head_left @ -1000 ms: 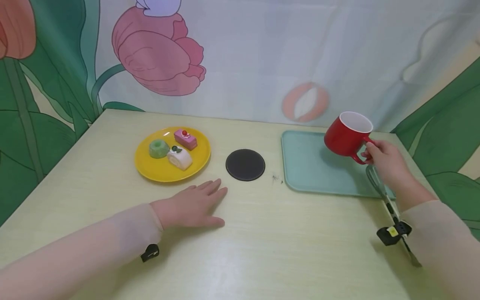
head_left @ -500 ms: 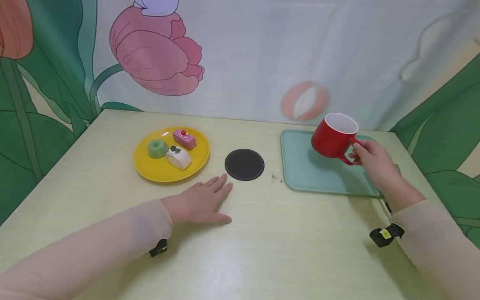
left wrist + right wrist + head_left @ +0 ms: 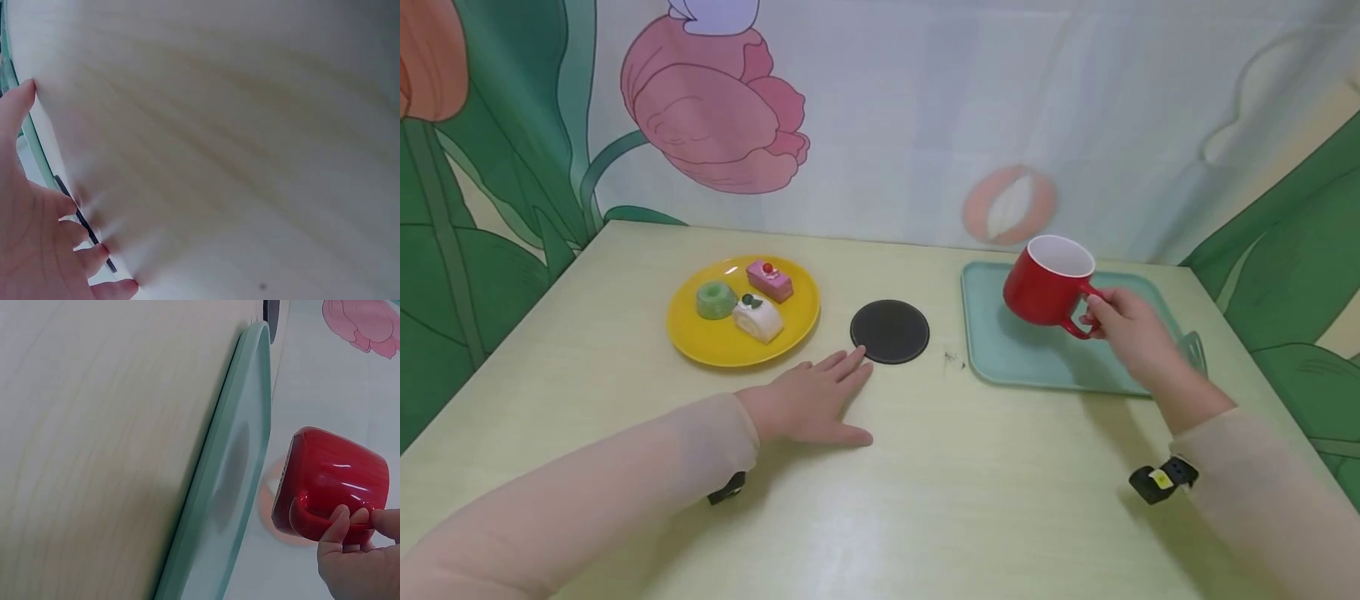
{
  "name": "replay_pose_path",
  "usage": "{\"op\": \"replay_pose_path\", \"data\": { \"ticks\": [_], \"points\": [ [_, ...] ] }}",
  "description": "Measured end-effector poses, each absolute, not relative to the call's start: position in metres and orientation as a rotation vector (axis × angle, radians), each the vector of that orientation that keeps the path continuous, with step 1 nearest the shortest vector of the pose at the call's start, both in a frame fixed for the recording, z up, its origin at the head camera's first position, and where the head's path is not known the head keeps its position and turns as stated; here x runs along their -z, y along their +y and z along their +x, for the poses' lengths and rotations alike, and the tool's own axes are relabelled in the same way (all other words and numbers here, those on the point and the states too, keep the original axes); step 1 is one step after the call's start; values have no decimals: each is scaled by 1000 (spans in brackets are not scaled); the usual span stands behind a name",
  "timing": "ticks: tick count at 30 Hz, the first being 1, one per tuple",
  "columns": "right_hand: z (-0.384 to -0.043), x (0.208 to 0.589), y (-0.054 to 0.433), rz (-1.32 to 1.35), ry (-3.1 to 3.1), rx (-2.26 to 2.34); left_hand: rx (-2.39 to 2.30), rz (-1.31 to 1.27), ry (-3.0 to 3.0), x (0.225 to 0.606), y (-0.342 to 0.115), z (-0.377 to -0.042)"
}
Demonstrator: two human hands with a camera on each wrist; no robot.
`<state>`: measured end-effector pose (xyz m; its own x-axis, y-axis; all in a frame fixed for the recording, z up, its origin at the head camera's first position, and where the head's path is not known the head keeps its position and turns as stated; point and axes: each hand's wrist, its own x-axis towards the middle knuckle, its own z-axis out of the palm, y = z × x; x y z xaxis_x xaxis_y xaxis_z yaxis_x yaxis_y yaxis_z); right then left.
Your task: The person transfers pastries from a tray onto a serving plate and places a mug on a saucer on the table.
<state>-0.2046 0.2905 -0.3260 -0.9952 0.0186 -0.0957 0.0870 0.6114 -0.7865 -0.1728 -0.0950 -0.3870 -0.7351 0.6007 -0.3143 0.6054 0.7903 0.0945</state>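
Observation:
A red mug [image 3: 1043, 288] with a white inside hangs above the pale green tray [image 3: 1000, 358], tilted slightly. My right hand [image 3: 1131, 333] pinches its handle between thumb and fingers. In the right wrist view the mug [image 3: 337, 481] is apart from the tray [image 3: 215, 462], whose surface carries its shadow. My left hand [image 3: 812, 404] lies palm down with fingers spread, fingertips right at the near edge of a round black coaster [image 3: 890, 332]. From the left wrist view, the fingertips of the left hand [image 3: 44, 231] meet the tabletop.
A yellow plate [image 3: 730, 354] to the left bears a green ring-shaped sweet [image 3: 716, 299], a white cake roll [image 3: 758, 317] and a pink cake slice [image 3: 770, 281]. Partly behind my right wrist, a whisk [image 3: 1193, 352] shows its wire loops. A printed curtain [image 3: 895, 125] hangs behind the table.
The mug has moved left and a little lower over the tray, held by my right hand. My left hand has slid slightly right, up to the coaster's edge.

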Motion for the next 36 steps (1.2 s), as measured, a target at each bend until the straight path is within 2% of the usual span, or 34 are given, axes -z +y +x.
{"op": "replay_pose_path", "data": {
  "ticks": [36],
  "points": [
    [-196,334,237,-27,2681,1368,119,828,2583,376,-82,-168]
  ]
}}
